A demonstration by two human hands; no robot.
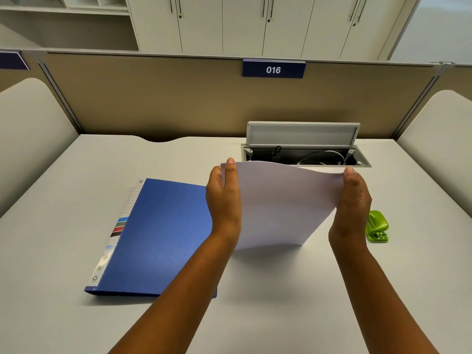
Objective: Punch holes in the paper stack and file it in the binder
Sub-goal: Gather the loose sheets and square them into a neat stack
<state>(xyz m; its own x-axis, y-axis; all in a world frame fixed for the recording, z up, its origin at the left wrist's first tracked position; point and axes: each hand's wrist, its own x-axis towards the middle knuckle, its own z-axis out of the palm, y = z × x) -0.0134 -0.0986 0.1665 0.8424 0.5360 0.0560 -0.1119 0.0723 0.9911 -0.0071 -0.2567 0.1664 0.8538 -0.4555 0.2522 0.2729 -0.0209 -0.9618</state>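
Standing on its lower edge near the middle of the desk (63, 190), the paper stack (283, 205) is held upright between both hands, probably so the sheets can be squared flush before they go into the punch. In the head view, the only view, the left hand (223, 198) grips the stack's left side, thumb on the near face and fingertips curled over the top left corner, while the right hand (353, 200) clasps the right side, its fingers wrapped round that edge and reaching up to the top right corner. Both hands press inward, and the top edge bows in a soft wave, which suggests a thin, limp stack that needs support on both sides to stay up. The blue binder (163, 236) lies closed and flat toward the left part of the desk, just beside the left wrist, its labelled spine facing the left edge; it seems parked there until the punching is done. The green hole punch (377, 227) sits on the desk just right of the right hand, close enough to reach without shifting the paper far. Behind the stack, at the far edge, an open cable tray (306, 154) shows wires inside, its lid raised. No holes show in the paper, so punching appears not yet done.
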